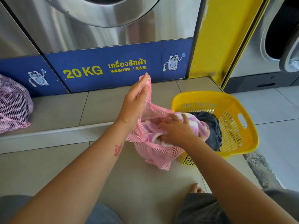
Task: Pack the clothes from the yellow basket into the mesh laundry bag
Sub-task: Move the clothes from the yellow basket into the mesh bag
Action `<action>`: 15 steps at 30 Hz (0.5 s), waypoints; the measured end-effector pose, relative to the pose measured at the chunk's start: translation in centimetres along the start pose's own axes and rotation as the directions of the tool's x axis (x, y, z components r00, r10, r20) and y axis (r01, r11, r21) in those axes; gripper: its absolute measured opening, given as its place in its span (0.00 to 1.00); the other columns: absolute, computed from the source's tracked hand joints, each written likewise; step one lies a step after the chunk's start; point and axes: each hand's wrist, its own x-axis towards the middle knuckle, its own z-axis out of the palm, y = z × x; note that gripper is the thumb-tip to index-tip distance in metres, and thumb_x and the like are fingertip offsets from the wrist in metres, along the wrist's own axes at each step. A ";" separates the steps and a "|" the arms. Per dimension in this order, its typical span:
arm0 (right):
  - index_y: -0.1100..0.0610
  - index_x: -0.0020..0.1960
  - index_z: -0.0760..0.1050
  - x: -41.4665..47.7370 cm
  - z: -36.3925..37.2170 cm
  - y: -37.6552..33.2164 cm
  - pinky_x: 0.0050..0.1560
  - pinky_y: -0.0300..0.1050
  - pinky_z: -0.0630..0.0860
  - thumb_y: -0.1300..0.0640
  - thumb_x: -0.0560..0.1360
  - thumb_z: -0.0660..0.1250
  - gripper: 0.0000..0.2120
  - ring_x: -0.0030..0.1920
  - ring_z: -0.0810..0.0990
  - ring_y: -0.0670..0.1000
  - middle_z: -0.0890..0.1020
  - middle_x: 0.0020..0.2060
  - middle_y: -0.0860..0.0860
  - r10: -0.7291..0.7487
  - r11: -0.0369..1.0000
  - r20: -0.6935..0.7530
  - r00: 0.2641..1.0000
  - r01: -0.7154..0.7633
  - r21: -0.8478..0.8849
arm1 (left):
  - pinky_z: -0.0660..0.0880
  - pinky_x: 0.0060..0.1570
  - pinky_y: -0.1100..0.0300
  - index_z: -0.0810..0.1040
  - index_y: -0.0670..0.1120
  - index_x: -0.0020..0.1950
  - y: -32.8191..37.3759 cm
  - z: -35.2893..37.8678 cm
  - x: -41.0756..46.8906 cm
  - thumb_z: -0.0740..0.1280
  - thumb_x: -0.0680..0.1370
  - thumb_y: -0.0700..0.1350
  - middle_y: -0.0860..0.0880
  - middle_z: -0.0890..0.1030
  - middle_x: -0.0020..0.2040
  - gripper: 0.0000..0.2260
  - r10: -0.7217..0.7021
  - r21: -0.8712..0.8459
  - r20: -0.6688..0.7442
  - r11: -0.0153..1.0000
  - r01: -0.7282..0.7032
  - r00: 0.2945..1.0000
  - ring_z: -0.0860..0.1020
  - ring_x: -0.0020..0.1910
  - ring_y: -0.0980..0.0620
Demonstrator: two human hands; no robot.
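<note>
A pink mesh laundry bag [155, 152] hangs open in the middle of the view, over the near left corner of the yellow basket [233, 110]. My left hand [134, 104] pinches the bag's rim and holds it up. My right hand [176, 131] grips a fluffy purple-and-white striped cloth [199, 125] that lies half inside the bag's mouth and half over the basket. A dark grey garment [213, 126] rests in the basket under and behind that cloth.
A filled pink mesh bag [13, 104] sits on the raised tiled step at far left. A steel washer with a blue "20 KG" panel [103, 68] stands behind. A yellow pillar [215, 46] and a second washer are at right. My knees and one foot [195, 188] are at the bottom.
</note>
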 end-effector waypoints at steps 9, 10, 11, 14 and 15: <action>0.38 0.69 0.63 0.4 -0.7 1.8 0.71 0.66 0.49 0.42 0.68 0.68 0.32 0.76 0.52 0.51 0.60 0.75 0.44 0.086 0.961 -0.116 0.990 -0.052 0.273 | 0.59 0.65 0.75 0.69 0.53 0.73 -0.4 -0.5 0.1 0.60 0.83 0.45 0.64 0.66 0.69 0.18 -0.001 -0.004 -0.008 1.000 0.001 1.000 0.63 0.66 0.74; 0.37 0.71 0.59 0.2 -0.7 2.3 0.71 0.68 0.48 0.42 0.66 0.70 0.36 0.76 0.50 0.52 0.56 0.76 0.45 0.112 0.952 -0.082 0.990 -0.083 0.295 | 0.58 0.66 0.74 0.69 0.53 0.73 -0.7 -0.6 0.0 0.60 0.83 0.45 0.63 0.66 0.71 0.18 -0.007 -0.007 -0.013 1.000 0.007 1.000 0.63 0.69 0.71; 0.36 0.72 0.55 0.0 -0.6 2.7 0.70 0.70 0.48 0.41 0.65 0.70 0.40 0.77 0.49 0.53 0.53 0.77 0.46 0.145 0.948 -0.039 0.989 -0.128 0.291 | 0.58 0.67 0.73 0.69 0.53 0.73 -0.9 -0.6 -0.1 0.59 0.83 0.44 0.61 0.66 0.73 0.18 -0.013 -0.009 -0.015 1.000 0.013 1.000 0.62 0.70 0.70; 0.35 0.72 0.51 -0.2 0.1 3.7 0.69 0.70 0.55 0.34 0.65 0.69 0.42 0.74 0.57 0.59 0.58 0.75 0.49 0.236 0.932 0.034 0.971 -0.236 0.275 | 0.58 0.69 0.71 0.69 0.52 0.74 -1.5 -0.2 -0.4 0.59 0.83 0.44 0.60 0.66 0.74 0.18 -0.023 -0.005 -0.015 1.000 0.023 1.000 0.62 0.69 0.71; 0.34 0.71 0.54 -0.2 0.5 3.9 0.69 0.69 0.58 0.31 0.64 0.67 0.41 0.72 0.62 0.59 0.63 0.73 0.50 0.253 0.915 0.038 0.967 -0.252 0.316 | 0.59 0.68 0.72 0.69 0.52 0.74 -1.7 0.0 -0.5 0.59 0.83 0.44 0.61 0.66 0.73 0.18 -0.020 -0.005 -0.011 1.000 0.020 1.000 0.63 0.67 0.73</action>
